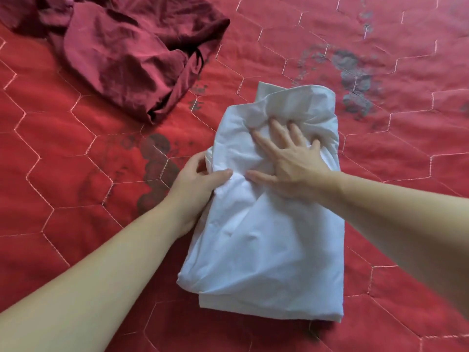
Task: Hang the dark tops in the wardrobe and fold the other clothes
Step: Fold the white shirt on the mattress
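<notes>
Plenty of bare red quilted bedspread (380,237) on every side of the folded white garment (264,245), which sits just right of centre. Two garments total: that white one, wrinkled and folded into a long rectangle, plus one crumpled maroon garment (127,54) far-left, well apart. Left hand (198,184) pinches the white garment's left edge; right hand (286,161) presses flat on top, fingers spread.

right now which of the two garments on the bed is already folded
The white garment, a neat rectangle under both hands; the maroon garment lies crumpled at the upper left, untouched.
</notes>
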A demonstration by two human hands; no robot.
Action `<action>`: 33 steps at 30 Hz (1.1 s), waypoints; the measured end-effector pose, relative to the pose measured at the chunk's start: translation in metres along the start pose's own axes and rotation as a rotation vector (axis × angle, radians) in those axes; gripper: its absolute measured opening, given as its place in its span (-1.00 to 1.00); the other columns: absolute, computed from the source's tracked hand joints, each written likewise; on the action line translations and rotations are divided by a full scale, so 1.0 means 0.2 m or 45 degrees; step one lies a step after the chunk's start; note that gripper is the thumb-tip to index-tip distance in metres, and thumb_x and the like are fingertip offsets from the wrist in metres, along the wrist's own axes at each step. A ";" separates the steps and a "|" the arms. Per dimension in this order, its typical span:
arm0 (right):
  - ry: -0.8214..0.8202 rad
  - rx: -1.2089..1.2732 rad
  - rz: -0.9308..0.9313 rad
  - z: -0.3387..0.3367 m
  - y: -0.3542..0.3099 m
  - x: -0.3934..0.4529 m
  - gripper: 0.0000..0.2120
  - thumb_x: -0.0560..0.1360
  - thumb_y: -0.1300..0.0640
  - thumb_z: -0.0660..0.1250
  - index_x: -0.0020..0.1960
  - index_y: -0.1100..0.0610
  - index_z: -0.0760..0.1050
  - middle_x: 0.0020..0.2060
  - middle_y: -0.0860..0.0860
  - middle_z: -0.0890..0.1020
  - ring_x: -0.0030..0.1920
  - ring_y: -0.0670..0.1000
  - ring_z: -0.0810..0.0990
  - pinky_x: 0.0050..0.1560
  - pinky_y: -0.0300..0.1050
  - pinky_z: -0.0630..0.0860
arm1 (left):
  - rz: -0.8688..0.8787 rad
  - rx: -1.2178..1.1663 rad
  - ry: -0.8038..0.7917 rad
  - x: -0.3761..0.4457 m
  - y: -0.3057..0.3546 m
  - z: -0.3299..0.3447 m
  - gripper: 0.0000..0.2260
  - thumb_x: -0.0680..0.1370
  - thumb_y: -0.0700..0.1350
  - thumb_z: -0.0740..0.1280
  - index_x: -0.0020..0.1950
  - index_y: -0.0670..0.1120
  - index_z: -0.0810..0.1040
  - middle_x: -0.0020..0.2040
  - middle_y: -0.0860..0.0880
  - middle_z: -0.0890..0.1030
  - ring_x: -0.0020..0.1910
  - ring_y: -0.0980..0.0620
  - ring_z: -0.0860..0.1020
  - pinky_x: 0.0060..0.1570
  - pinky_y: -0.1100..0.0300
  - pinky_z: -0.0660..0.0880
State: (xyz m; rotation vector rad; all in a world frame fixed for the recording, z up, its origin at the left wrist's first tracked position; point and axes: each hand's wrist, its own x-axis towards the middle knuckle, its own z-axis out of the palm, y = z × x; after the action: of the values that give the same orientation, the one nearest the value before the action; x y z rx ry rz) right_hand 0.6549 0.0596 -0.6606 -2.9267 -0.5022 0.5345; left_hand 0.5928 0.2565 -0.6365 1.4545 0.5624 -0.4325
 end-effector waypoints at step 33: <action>0.038 1.671 0.946 0.32 -0.01 -1.19 -0.69 0.39 0.20 0.42 0.12 0.13 0.50 -0.07 0.05 0.66 -0.26 -0.06 0.58 -0.32 -0.16 0.45 | -0.519 0.179 0.045 -0.70 -0.44 0.03 -0.64 0.41 -0.18 0.47 0.20 -0.12 0.57 -0.07 0.00 0.68 -0.15 0.05 0.60 -0.23 0.19 0.49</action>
State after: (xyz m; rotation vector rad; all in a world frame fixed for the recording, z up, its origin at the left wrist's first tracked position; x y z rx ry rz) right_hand 0.4206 -0.0169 -0.6426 -1.7105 0.7329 0.5547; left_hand 0.4297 0.2355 -0.6229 1.4834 0.8771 -0.7805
